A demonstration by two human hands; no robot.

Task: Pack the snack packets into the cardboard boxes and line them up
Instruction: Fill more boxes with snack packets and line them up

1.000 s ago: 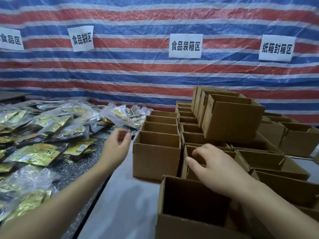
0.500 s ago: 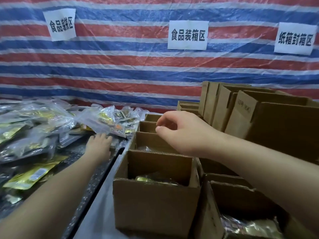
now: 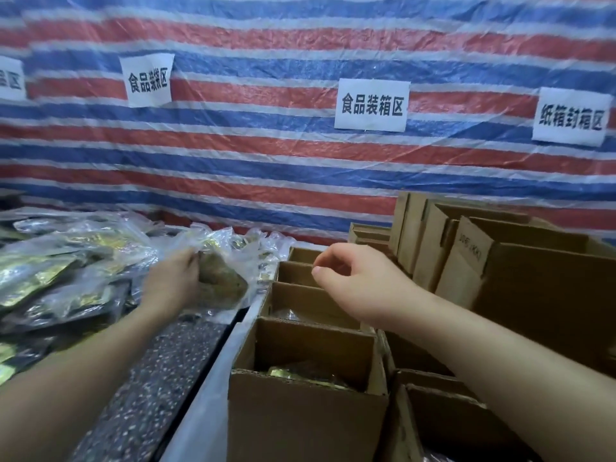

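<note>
striped tarp behind a speckled table (image 3: 160,378); left hand (image 3: 170,285) grips a snack packet (image 3: 221,278) for boxing, right hand (image 3: 360,285) hovers loosely curled, empty, over the box row (image 3: 310,298).

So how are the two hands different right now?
The left hand grips a snack packet over the packet pile; the right hand holds nothing. The left hand is beside the boxes; the right hand hovers above the row of cardboard boxes, fingers loosely curled. Both are bare.

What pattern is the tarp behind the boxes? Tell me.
The tarp has red, blue and white horizontal stripes, shown in the head view.
</note>
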